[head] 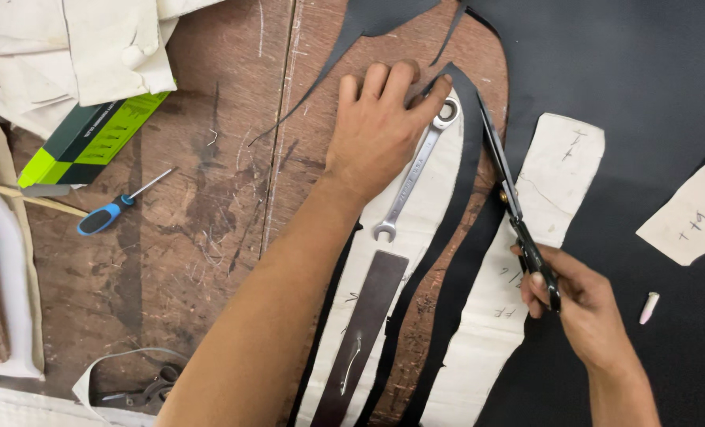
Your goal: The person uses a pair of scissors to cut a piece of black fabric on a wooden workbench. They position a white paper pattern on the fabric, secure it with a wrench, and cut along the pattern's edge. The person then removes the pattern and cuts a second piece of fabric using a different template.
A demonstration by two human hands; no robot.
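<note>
One pair of scissors (510,194) sits in the right hand (578,304), its grip closed on the handles, blades running along the edge of the black sheet (629,71) on the tabletop (194,237). The left hand (380,130) lies flat, fingers spread, pressing one white pattern piece (431,213) beside a single wrench (412,174). Two more pattern pieces lie on the black sheet. One blue-handled screwdriver (111,212) rests well to the left.
</note>
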